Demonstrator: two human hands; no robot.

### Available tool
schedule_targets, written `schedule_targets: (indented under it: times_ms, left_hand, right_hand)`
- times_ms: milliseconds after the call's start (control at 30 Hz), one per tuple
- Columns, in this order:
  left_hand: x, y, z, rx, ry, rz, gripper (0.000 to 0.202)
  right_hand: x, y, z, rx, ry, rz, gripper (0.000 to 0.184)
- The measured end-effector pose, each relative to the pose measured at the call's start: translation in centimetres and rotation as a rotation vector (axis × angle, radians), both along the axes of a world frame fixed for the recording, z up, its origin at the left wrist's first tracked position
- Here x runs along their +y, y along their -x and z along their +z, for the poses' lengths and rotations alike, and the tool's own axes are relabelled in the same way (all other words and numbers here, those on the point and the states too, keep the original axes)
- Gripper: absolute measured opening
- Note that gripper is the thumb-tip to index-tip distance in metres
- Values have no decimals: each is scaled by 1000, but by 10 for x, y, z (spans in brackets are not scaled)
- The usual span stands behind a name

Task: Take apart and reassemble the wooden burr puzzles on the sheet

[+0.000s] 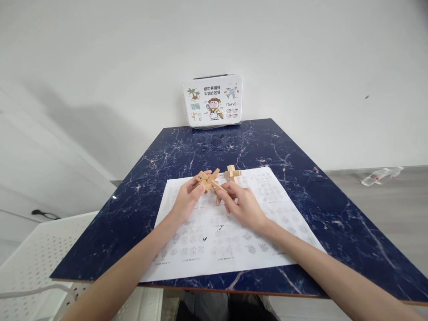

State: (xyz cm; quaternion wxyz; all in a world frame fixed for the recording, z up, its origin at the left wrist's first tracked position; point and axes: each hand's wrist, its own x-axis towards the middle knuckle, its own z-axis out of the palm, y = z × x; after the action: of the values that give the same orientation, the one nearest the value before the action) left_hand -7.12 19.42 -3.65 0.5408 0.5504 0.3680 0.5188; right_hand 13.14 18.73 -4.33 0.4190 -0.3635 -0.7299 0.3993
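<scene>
Nearest, below the table's front edge: dark clothing (pixel 224 310) at the person's lap. Low left, a white perforated unit (pixel 30 252) beside the table, pale cable (pixel 36 292) running across it. Both bare forearms reach in over the edge of the table (pixel 321 214), a dark blue top with white and brownish marble veining. Under the arms, a white printed sheet (pixel 180 267), lying flat and slightly askew; rows of small grey diagrams with lines of print, too faint to read, and a few black marks near the middle. Over the sheet's far half, the two hands close together, fingers bent. Left hand (pixel 187 197) grips a wooden cluster (pixel 207 182) of pale, crossed bars between thumb and fingers; one bar end bears a "2". Right hand (pixel 243 206) pinches a bar on the near right side of the same cluster, dark marking on it; cannot tell whether that bar is locked into the others. Just beyond the right fingers, at the sheet's far edge, a second wooden piece (pixel 231 173), cross-shaped, untouched. Far end of the table: white case (pixel 214 103) upright near the wall (pixel 301 80), dark handle on top, cartoon figure, palm, airplane, "TRAVEL". Off right, on the grey floor, a clear plastic bottle (pixel 381 175) on its side.
</scene>
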Motion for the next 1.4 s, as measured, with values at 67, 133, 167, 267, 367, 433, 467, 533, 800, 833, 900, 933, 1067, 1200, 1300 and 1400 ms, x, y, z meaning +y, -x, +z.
schedule_targets:
  times_ms: [67, 133, 167, 267, 367, 433, 467, 533, 800, 833, 900, 933, 1067, 1200, 1300, 1400]
  left_hand:
    - [0, 1, -3, 42, 0, -14, 68]
    - [0, 2, -6, 72, -8, -56, 69]
    - [0, 2, -7, 81, -8, -84, 69]
    - [-2, 3, -6, 86, 9, -113, 69]
    - [-5, 2, -2, 96, 10, -61, 71]
    - [-6, -1, 0, 101, -17, -31, 73]
    - [-7, -2, 1, 100, -36, -15, 73]
    - [-8, -5, 3, 108, -77, 24, 72]
    - [-19, -11, 7, 461, -265, 50, 88]
    - [-20, -11, 7, 478, -292, 46, 93]
    - [-21, -12, 7, 482, -337, 33, 100]
    - [-21, -12, 7, 478, -351, 23, 102]
    - [-21, -9, 7, 498, -358, 12, 102]
    - [-21, -6, 9, 547, -320, 18, 100]
    - [-21, -5, 9, 556, -306, 18, 97]
    - [-21, -6, 10, 539, -346, 36, 93]
  right_hand:
    - [-1, 0, 0, 9, 15, 13, 21]
    - [-1, -1, -1, 28, 39, 31, 20]
    - [-1, -1, -2, 42, 55, 41, 19]
    - [0, -2, -5, 74, 108, 82, 20]
    - [3, -3, -7, 22, 90, 75, 25]
    - [4, -3, -8, -36, 16, 31, 29]
    - [4, -3, -7, -48, -30, 13, 30]
    - [4, -3, -7, -15, -106, 14, 32]
    - [10, -7, -3, 139, 82, -56, 33]
    - [12, -7, -4, 127, 137, -52, 38]
    - [15, -6, -7, 137, 250, 12, 46]
    - [15, -5, -9, 156, 297, 51, 48]
    - [16, -2, -12, 208, 396, 119, 54]
    - [12, -1, -8, 204, 419, 151, 55]
    - [11, -1, -7, 193, 421, 163, 55]
    - [12, -1, -5, 228, 415, 165, 55]
